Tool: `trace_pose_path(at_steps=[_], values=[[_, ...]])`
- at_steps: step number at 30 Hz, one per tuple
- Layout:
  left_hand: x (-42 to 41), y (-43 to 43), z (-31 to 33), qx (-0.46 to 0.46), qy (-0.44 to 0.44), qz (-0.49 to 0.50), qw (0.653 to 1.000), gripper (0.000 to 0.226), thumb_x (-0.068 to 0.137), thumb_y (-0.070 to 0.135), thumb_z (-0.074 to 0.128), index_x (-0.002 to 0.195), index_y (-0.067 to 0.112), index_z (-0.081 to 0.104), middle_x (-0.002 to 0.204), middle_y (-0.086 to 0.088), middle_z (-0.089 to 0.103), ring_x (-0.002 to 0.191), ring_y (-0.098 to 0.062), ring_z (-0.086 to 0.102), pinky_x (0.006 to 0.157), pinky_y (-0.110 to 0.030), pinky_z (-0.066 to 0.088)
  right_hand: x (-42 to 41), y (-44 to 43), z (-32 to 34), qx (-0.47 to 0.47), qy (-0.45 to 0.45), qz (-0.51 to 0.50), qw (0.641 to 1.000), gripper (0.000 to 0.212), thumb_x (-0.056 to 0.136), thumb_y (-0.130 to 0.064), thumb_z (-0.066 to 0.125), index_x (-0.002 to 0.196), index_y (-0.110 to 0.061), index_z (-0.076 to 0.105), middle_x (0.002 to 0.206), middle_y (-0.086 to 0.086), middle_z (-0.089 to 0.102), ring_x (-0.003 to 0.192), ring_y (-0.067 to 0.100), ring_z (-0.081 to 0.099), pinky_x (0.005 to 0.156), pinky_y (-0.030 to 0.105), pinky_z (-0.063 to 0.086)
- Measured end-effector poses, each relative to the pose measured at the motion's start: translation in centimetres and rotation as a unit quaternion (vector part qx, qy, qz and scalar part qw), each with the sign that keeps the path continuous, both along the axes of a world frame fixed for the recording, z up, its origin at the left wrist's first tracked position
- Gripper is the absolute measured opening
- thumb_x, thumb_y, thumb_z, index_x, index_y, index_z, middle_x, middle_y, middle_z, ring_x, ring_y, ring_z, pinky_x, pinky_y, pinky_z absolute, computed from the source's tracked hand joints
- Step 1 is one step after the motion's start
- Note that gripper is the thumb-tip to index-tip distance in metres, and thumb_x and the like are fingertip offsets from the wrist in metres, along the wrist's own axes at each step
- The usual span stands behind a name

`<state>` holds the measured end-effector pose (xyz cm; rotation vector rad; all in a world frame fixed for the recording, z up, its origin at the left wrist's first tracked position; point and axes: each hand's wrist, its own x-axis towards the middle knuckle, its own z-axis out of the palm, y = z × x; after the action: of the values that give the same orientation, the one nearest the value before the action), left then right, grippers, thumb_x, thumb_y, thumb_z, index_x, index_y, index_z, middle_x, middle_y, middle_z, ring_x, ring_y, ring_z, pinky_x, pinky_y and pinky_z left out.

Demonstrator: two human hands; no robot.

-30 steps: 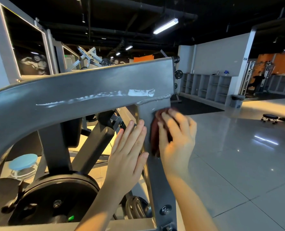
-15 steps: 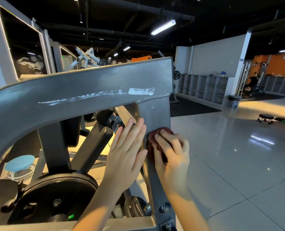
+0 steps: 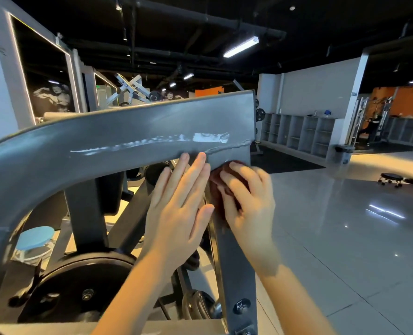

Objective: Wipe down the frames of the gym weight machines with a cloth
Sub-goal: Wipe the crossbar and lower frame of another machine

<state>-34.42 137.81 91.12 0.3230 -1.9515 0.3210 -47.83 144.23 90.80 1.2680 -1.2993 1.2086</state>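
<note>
Head view: at the lower left of the frame we see a round blue stool (image 3: 35, 238), and just right of it a black weight plate (image 3: 79, 288) mounted low on the machine. Above them the grey curved beam (image 3: 104, 146) sweeps from the left edge up towards the centre, with a streak of glare along its face. Near the centre, the left hand (image 3: 179, 209) lies flat, its fingers straight and held close together, the fingertips reaching the beam's lower edge where it meets the upright post (image 3: 239, 267). Just to the right, touching that hand's fingers, sits the dark red cloth (image 3: 217, 194), bunched against the top of the post just below the joint. The right hand (image 3: 246, 201) covers it, fingers curled over the cloth and pressing it to the metal; motion blur softens both hands. Two bolts show near the post's foot. Further right, grey open shelving (image 3: 297, 134) lines the far wall in the upper right, and a low black stool (image 3: 389, 177) stands on the glossy floor (image 3: 345, 238) at the right edge.
</note>
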Motion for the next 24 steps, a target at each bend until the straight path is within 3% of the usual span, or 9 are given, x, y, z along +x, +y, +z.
trace_pose_path(at_steps=[5,7,10,11,15,21,22,24], values=[[1.9,-1.0,2.0,-0.004,0.014,0.067,0.998,0.054,0.105,0.039,0.016,0.146,0.005,0.029,0.154,-0.004,0.026,0.146,-0.016,0.014,0.121,-0.030,-0.001,1.3,-1.9,5.5,-0.107,-0.136,0.011,0.985,0.024,0.088,-0.011,0.063,0.111,-0.005,0.069,0.119,0.016,0.058,0.113,0.032,0.052,0.100,0.017,0.035],[2.3,-1.3,2.2,-0.011,0.019,0.072,0.997,0.054,0.105,0.038,0.018,0.144,0.004,0.031,0.153,-0.006,0.029,0.146,-0.016,0.015,0.121,-0.029,-0.001,2.5,-2.3,4.6,-0.103,-0.107,0.021,0.989,0.024,0.088,-0.010,0.061,0.111,-0.005,0.068,0.118,0.015,0.059,0.112,0.031,0.052,0.100,0.018,0.035],[2.1,-1.4,2.3,-0.011,0.033,0.054,0.998,0.053,0.105,0.037,0.019,0.142,0.002,0.035,0.151,-0.009,0.033,0.146,-0.014,0.015,0.121,-0.029,0.002,1.3,-1.3,3.5,-0.042,0.019,0.018,0.999,0.024,0.088,-0.012,0.059,0.110,-0.006,0.067,0.117,0.012,0.060,0.111,0.031,0.051,0.101,0.020,0.035],[2.2,-1.5,2.3,-0.015,0.029,0.054,0.998,0.053,0.105,0.036,0.019,0.142,0.002,0.036,0.151,-0.009,0.033,0.146,-0.014,0.016,0.121,-0.028,0.002,0.3,-1.0,3.9,-0.037,0.016,-0.001,0.999,0.025,0.088,-0.012,0.060,0.110,-0.005,0.067,0.117,0.013,0.061,0.111,0.032,0.052,0.101,0.021,0.035],[2.9,-2.0,2.4,-0.041,0.004,0.073,0.996,0.053,0.105,0.036,0.019,0.144,0.004,0.035,0.152,-0.007,0.032,0.148,-0.011,0.010,0.121,-0.029,0.004,0.4,-1.4,5.9,-0.121,-0.160,-0.009,0.980,0.025,0.088,-0.010,0.062,0.112,-0.005,0.068,0.117,0.012,0.062,0.111,0.030,0.054,0.100,0.012,0.032],[3.4,-2.1,2.8,-0.022,-0.024,0.100,0.994,0.053,0.105,0.038,0.020,0.146,0.007,0.031,0.155,-0.005,0.027,0.148,-0.015,0.013,0.121,-0.032,0.003,2.2,-1.9,4.6,-0.053,0.038,0.016,0.998,0.024,0.087,-0.013,0.062,0.108,-0.004,0.070,0.112,0.010,0.066,0.108,0.027,0.052,0.100,0.017,0.034],[4.0,-2.2,3.0,-0.024,-0.034,0.124,0.991,0.054,0.104,0.038,0.021,0.148,0.009,0.030,0.156,-0.003,0.025,0.148,-0.015,0.013,0.121,-0.032,0.002,1.5,-1.6,5.1,-0.061,0.013,0.013,0.998,0.027,0.087,-0.015,0.063,0.111,-0.004,0.068,0.113,0.008,0.066,0.108,0.026,0.053,0.100,0.015,0.034],[5.2,-2.3,3.7,-0.027,-0.045,0.165,0.985,0.055,0.103,0.040,0.022,0.149,0.011,0.030,0.157,-0.001,0.023,0.148,-0.016,0.013,0.121,-0.034,0.000,1.3,-1.6,6.1,-0.111,-0.121,0.032,0.986,0.035,0.087,-0.021,0.062,0.118,-0.003,0.063,0.115,0.001,0.060,0.111,0.023,0.054,0.101,0.010,0.033]])
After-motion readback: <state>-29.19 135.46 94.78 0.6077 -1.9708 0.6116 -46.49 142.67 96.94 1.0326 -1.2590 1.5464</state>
